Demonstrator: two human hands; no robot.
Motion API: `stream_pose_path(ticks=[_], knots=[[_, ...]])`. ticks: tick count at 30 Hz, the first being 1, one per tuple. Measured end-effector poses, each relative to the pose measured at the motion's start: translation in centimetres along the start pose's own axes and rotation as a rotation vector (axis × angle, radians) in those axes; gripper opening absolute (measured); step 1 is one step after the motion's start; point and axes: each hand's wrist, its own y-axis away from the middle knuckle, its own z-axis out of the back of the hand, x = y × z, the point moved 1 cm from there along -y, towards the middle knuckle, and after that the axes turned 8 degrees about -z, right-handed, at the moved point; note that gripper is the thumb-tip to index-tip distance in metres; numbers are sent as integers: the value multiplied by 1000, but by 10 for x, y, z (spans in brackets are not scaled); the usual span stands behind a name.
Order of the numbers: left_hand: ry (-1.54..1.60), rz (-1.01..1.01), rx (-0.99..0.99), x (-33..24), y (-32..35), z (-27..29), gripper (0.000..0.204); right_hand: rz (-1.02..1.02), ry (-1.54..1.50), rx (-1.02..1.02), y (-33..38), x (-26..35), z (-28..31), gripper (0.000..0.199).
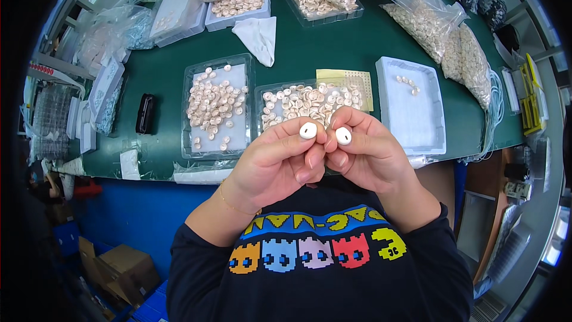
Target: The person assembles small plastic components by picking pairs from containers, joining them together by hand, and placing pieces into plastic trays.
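Between the thumb and fingers of my left hand [271, 155] is a small white earbud shell [308, 130] with a dark oval slot facing up. My right hand [375, 152] pinches a similar white shell [343, 136], its dark slot also showing. Both hands are close together at the table's near edge, fingertips almost meeting. Just behind them a clear plastic tray [260, 96] holds many loose pale shells [298, 100], partly hidden by my hands. Another clear tray [238, 138] to the left carries a heap of the same shells. On the right, a white tray [411, 122] has several shells near its far end.
A yellow perforated sheet [367, 92] lies partly under the middle tray. Farther back are a white cloth [259, 39], filled bags [426, 30] and more trays of shells. A black case [145, 113] is at the left, and a coil of pale cord [494, 107] hangs at the right.
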Motion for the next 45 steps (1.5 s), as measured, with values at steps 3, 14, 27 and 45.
stream_pose_path(ticks=[3,14,27,45], knots=[[11,5,-20,1,0,0,18,-5,-8,3,0,0,1,15],[-23,-23,-64,2,-1,8,15,63,59,-96,0,4,11,14],[-22,43,-236,-7,2,54,31,470,1338,-460,-9,11,27,20],[-2367,-375,-330,-12,-29,90,5,329,1938,-626,-18,19,63,10]])
